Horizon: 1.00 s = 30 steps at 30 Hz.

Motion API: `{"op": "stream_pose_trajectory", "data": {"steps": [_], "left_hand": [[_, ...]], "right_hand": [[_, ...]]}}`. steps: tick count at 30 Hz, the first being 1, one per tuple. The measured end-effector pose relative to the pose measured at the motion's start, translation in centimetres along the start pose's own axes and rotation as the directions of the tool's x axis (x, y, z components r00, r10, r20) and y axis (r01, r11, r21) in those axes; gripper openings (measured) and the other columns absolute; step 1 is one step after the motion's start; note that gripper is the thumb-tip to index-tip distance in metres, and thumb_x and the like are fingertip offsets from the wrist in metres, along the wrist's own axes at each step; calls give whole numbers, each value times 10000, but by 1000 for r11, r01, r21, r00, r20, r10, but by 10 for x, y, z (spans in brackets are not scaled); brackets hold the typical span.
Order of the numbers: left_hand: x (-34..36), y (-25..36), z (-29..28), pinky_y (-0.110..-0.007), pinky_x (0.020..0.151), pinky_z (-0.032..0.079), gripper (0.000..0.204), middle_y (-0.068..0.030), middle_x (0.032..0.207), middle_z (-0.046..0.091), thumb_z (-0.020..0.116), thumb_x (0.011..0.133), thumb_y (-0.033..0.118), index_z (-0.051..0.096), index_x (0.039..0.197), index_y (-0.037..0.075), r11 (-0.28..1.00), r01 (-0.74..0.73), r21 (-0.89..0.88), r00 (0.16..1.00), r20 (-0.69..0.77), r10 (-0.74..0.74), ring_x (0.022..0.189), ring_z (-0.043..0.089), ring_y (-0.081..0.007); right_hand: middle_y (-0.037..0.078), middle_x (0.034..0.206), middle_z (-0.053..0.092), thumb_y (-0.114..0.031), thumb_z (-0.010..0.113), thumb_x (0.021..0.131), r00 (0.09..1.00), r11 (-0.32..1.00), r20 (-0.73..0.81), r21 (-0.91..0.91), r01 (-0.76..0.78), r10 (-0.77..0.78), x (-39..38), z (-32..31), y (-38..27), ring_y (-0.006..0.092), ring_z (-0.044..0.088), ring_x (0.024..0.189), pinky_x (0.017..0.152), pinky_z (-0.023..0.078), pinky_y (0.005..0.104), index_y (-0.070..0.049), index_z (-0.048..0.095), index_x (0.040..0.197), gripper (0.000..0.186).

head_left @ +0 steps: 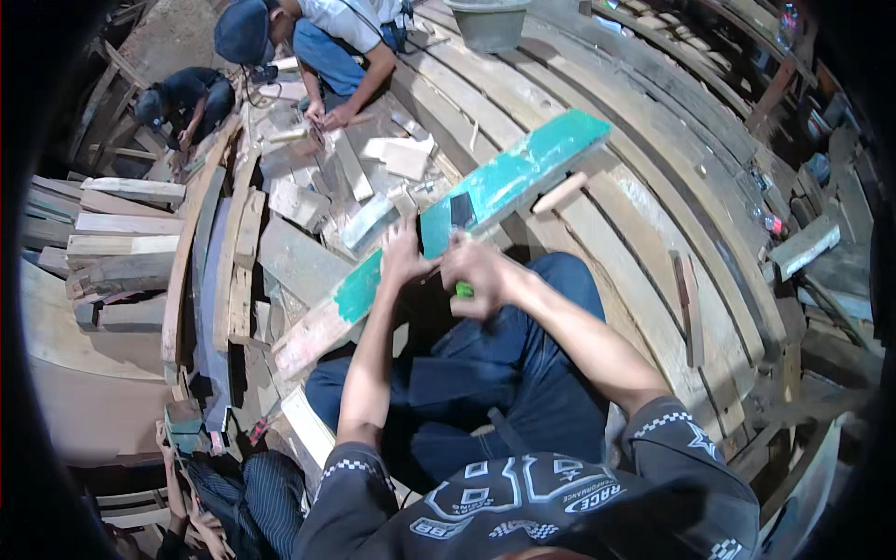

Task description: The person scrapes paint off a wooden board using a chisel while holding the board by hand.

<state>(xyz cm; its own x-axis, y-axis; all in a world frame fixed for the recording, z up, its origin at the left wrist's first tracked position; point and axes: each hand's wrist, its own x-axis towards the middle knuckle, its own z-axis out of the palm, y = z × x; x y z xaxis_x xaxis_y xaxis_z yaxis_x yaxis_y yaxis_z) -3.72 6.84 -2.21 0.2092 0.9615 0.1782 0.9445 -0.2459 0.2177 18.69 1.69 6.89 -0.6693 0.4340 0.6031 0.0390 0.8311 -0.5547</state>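
Observation:
A long board, painted green with a bare pinkish lower-left end, lies slantwise across the planks in front of my lap. My left hand grips it near the middle, fingers over its top and thumb toward my right hand. Just beside it, my right hand is closed around a tool with a bright green handle; motion blurs this hand. Above the fist, a dark squarish patch shows against the paint, and I cannot tell whether it is the tool's blade. A pale rounded wooden stick rests along the board's right side.
Curved rows of planks form the surface around me. Offcuts lie scattered ahead. A person in a cap crouches beyond them, another farther left, a third at lower left. A grey bucket stands at the back.

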Motion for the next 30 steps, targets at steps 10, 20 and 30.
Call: {"op": "stream_pose_trajectory", "data": {"steps": [10, 20, 30], "left_hand": [[10, 22, -24, -520, 1090, 388, 1258, -217, 1368, 520, 882, 549, 531, 297, 1531, 8, 995, 27, -91, 996, 82, -20, 1239, 497, -409], [9, 15, -13, -530, 1084, 372, 1292, -230, 1371, 534, 878, 529, 563, 293, 1549, 28, 995, 7, -100, 999, 53, -1, 1266, 486, -417], [10, 29, -7, -518, 1116, 365, 1280, -226, 1385, 519, 898, 523, 532, 305, 1533, 15, 989, -3, -146, 998, 66, 12, 1318, 462, -418]], "right_hand": [[97, 679, 608, -187, 683, 611, 990, 991, -82, -55, -121, 116, 4, -19, 18, 325, 579, 745, 893, 394, 444, -59, 624, 618, 141], [127, 689, 604, -144, 696, 609, 986, 991, -158, 128, -24, 44, 16, -29, 14, 357, 589, 720, 819, 406, 454, -46, 598, 660, 148], [99, 620, 550, -203, 683, 588, 994, 992, -30, 66, -106, 109, -2, -28, 14, 322, 584, 731, 944, 392, 444, -42, 556, 579, 204]]}}
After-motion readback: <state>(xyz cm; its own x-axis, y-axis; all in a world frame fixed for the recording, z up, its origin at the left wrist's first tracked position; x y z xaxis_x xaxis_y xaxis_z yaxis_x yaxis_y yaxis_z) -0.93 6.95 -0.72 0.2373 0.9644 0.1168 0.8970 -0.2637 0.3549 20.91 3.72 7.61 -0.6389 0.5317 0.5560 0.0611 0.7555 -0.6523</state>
